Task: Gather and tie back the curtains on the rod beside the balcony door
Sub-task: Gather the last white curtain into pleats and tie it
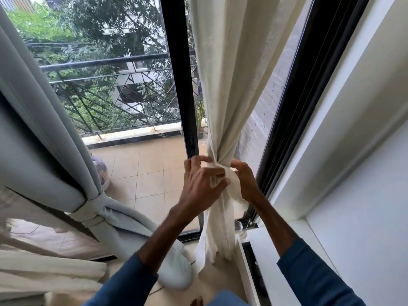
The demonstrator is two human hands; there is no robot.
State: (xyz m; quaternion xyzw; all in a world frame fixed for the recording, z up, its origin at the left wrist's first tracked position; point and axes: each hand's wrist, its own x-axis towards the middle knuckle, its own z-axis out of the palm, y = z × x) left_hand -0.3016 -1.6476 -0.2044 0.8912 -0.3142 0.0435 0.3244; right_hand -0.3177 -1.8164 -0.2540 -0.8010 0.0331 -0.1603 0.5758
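Low in the middle of the frame, past 2 blue sleeves (123,283), the left hand (203,184) and right hand (245,180) are both clamped on the cream curtain (223,85), fingers pinching cloth on either side of a half-made knot (229,173). The knot looks loose. If either pinch slackens before it is pulled snug, I judge the gathered folds would slide apart, and a hard tug could strain the rod, which is out of view. At the left, the grey curtain (44,140) already hangs tied. Beyond the door frame (176,74), the 1 container I can make out is a small dark pot (200,135) on the balcony, holding long green leaves.
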